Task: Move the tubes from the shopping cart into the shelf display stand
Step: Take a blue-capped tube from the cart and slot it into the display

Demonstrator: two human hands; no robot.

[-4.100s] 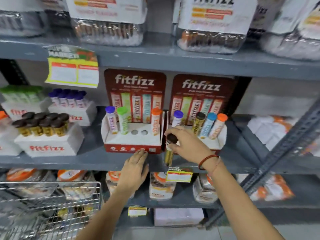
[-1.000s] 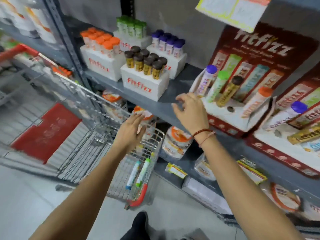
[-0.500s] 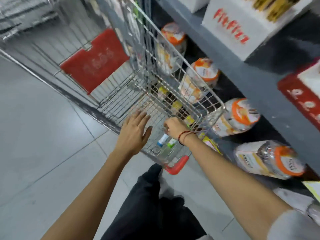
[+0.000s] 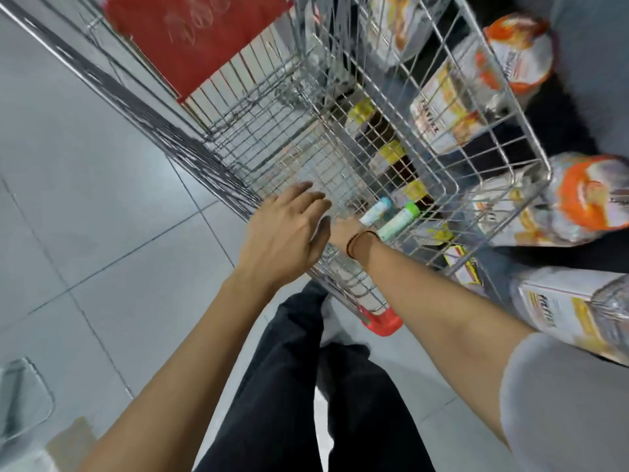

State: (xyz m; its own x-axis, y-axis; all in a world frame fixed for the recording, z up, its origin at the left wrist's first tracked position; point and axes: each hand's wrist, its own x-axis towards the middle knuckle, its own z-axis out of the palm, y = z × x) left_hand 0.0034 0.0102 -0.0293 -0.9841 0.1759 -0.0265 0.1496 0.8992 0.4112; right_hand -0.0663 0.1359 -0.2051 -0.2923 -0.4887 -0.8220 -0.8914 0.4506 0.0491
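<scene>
I look down into the wire shopping cart. Two white tubes lie side by side in its near corner, one with a blue cap and one with a green cap. My right hand, with a red cord at the wrist, reaches into the cart and touches the tubes' lower ends. Its fingers are largely hidden behind my left hand, so a grip cannot be confirmed. My left hand hovers open over the cart's near rim, fingers spread and holding nothing. The shelf display stand is out of view.
The cart has a red seat flap and a red corner bumper. Orange-lidded jars and a labelled pack fill the low shelf on the right. Grey tiled floor lies to the left; my dark trouser legs are below.
The view has dropped from the shelf stand to the cart. My right hand has gone deeper into the cart and reached the two tubes; my left hand has stayed open above the rim.
</scene>
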